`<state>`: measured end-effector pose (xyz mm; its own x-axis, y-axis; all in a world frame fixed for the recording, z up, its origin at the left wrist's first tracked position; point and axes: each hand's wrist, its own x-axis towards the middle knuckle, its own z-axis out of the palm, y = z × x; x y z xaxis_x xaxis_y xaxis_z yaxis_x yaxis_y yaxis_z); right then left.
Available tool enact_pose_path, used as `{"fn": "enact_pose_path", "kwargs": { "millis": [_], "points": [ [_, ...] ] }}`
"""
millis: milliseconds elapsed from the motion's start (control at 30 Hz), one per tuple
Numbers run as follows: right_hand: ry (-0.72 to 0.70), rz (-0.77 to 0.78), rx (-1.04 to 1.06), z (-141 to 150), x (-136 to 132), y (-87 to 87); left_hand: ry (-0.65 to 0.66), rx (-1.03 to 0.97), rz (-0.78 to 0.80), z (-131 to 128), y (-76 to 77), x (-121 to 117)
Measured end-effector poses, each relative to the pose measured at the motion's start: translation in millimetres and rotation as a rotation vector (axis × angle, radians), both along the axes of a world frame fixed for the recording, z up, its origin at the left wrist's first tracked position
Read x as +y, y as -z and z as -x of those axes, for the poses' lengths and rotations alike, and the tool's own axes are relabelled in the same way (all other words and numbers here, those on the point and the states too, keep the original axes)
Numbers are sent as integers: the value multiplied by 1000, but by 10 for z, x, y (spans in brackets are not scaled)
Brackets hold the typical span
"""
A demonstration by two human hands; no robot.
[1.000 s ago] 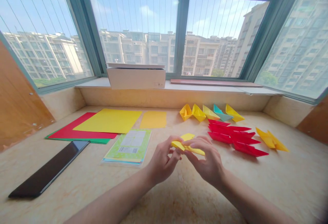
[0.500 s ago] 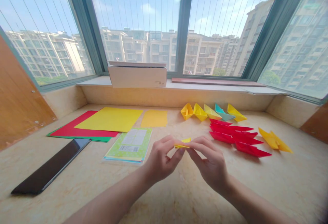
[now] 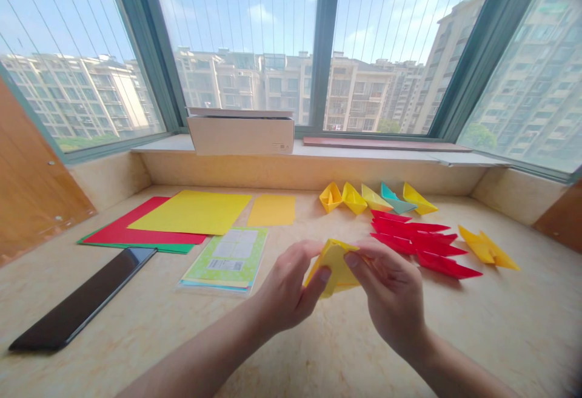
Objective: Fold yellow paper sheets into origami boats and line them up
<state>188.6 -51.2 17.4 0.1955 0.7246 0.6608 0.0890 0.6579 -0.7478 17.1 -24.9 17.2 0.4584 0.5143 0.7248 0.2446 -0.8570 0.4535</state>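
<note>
one wide stone counter (image 3: pixel 500 325) lies below everything here. ahead and to the left of the left hand (image 3: pixel 288 286), a big yellow sheet (image 3: pixel 191 213) overlaps a red sheet (image 3: pixel 111 231), probably so that flat papers take less room. nearer, a black phone (image 3: pixel 82 310) rests well apart on the left side of this hand, and a green packet (image 3: pixel 230 255) lies between. beyond the right hand (image 3: pixel 395 292), red paper boats (image 3: pixel 418 240) sit close together, perhaps grouped by their colour; farther back is a row of paper boats (image 3: pixel 354 198), mostly yellow. smallest is the folded yellow paper (image 3: pixel 337 273), raised between both hands, i think so that each thumb can reach it. the left hand is half curled, its thumb pressing the near face; the right hand pinches the upper right edge. fingers behind the paper i cannot see well.
</note>
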Motion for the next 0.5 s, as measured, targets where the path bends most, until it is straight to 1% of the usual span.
{"fn": "enact_pose_path", "kwargs": {
  "millis": [33, 100, 167, 200, 267, 333, 400, 433, 500],
  "points": [
    [-45, 47, 27, 3, 10, -1, 19, 13, 47, -4, 6, -15],
    [-90, 124, 46, 0, 53, 19, 64, 23, 223, -25, 24, -32],
    [-34, 113, -6, -18, 127, 72, 82, 1, 434, -60, 47, -22],
    [25, 66, -63, -32, 169, 107, 88, -18, 523, -79, 58, -6],
    [110, -50, -245, -65, 248, 182, 104, -78, 663, -109, 76, 40],
    [140, -130, -442, -92, 301, 243, 126, -153, 778, -124, 93, 90],
    [145, -146, -585, -109, 323, 273, 141, -223, 869, -125, 111, 130],
    [144, -131, -624, -116, 327, 274, 151, -248, 906, -120, 122, 146],
    [120, -59, -627, -131, 332, 255, 196, -270, 974, -107, 147, 169]
  ]
}}
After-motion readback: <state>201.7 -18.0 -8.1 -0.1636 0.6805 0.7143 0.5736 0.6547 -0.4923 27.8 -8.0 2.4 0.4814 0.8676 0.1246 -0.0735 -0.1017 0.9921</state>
